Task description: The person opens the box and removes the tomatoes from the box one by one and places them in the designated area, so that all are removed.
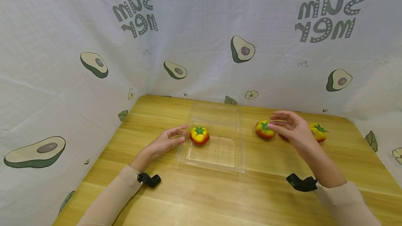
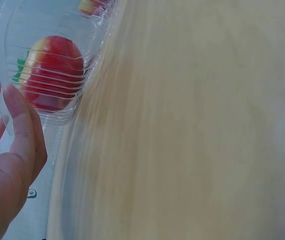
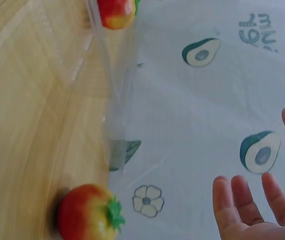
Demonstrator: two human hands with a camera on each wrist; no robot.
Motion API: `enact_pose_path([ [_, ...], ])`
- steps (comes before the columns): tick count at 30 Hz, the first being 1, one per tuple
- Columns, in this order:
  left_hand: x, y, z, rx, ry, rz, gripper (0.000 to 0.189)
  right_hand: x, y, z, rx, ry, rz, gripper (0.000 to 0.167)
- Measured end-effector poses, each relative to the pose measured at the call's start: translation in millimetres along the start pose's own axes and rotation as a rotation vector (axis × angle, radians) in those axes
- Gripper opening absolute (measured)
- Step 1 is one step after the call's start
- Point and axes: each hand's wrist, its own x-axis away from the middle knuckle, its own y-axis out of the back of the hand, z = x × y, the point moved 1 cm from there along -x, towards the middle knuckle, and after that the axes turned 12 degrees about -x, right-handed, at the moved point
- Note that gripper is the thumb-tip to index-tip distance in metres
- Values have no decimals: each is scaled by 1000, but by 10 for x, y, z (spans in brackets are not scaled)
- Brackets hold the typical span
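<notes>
A clear plastic clamshell box lies on the table with its lid folded back. In its left back part sits a red-and-yellow toy tomato with green leaves. My left hand is at the box's left rim, fingers and thumb apart; the left wrist view has the rim between its digits, beside the tomato. To the right, my right hand hovers with spread fingers holding nothing. Its thumb overlaps another toy tomato in the head view. Behind that hand are a partly hidden red one and a yellow-red tomato.
The wooden table ends at a white curtain printed with avocados, at the back and sides. Each wrist carries a black camera mount, the left one and the right one.
</notes>
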Motion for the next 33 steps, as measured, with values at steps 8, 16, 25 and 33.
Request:
enact_pose_path([
  [8,11,-5,-4,0,1,0,58,-39,-274,63,-80,7,55,39],
  [16,11,-9,-16,1,-5,1,58,-55,-485,88,-102,-2,85,46],
  [25,16,-4,-23,3,-10,-3,59,-110,-678,88,-89,6,123,49],
  [33,20,-10,-41,12,-18,7,59,-163,-879,50,-88,-14,134,51],
])
